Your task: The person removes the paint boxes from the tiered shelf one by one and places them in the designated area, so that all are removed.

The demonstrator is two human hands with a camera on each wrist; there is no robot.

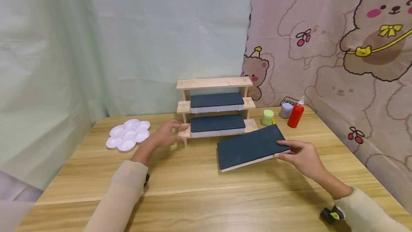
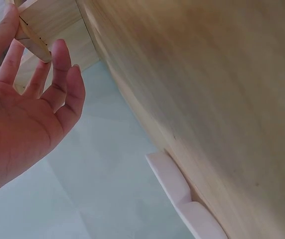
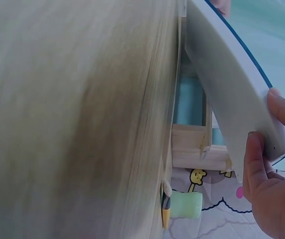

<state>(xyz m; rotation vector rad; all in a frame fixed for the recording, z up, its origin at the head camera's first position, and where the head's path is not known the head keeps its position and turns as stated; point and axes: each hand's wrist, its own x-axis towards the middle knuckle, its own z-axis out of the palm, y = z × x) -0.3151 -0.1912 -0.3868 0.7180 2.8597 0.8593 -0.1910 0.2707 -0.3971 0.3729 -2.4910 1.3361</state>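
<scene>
My right hand [image 1: 305, 158] pinches one end of a flat white box with a dark blue top [image 1: 251, 146], thumb and fingers on opposite faces. The box is tilted and held above the table, in front of a three-tier wooden rack [image 1: 214, 82]. Its pale underside [image 3: 232, 74] faces the right wrist camera. My left hand [image 1: 167, 133] grips the left end of the rack's lowest shelf, and in the left wrist view its fingers curl about the board end [image 2: 35, 46]. Two similar boxes lie on the rack, one on the middle shelf [image 1: 217, 100] and one on the lowest [image 1: 217, 123].
A white flower-shaped palette [image 1: 128, 134] lies at the table's left. Behind the held box, at the right, stand a green jar [image 1: 267, 117], a lavender jar [image 1: 285, 110] and a red squeeze bottle [image 1: 295, 115]. Curtains [image 1: 167, 35] hang behind the table [image 1: 193, 196].
</scene>
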